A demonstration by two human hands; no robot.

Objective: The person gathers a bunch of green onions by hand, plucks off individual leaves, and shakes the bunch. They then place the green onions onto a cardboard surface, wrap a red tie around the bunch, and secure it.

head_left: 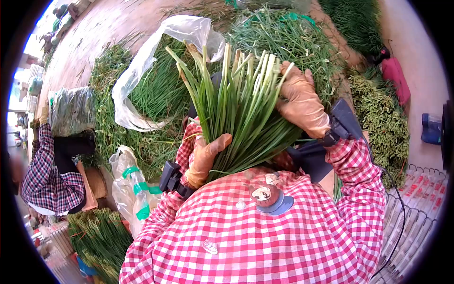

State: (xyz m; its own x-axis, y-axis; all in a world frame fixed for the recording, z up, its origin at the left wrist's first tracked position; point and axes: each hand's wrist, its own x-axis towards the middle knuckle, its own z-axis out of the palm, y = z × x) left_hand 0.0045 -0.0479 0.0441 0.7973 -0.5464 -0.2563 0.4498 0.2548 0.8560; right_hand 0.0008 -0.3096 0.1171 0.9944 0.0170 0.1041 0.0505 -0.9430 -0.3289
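A fanned-out bunch of chives (236,109), long and green with pale cut ends pointing up, is in front of my chest. My left hand (208,156), in a tan glove, is closed around its lower left side, with the thumb across the front. At the upper right edge, my right hand (302,102), gloved the same way, has its fingers curled against the pale stalk ends. Some of its fingertips are hidden. A few stalks on the left lean away from the bunch and have brownish ends.
Behind the bunch, a clear plastic bag (135,111) lies over loose greens (156,85). Another heap of greens (283,38) lies farther back. A taped plastic bag (130,175) is at left, near a co-worker's plaid sleeve (40,161). Stacked bundles (378,113) and wire racks (416,203) stand at right.
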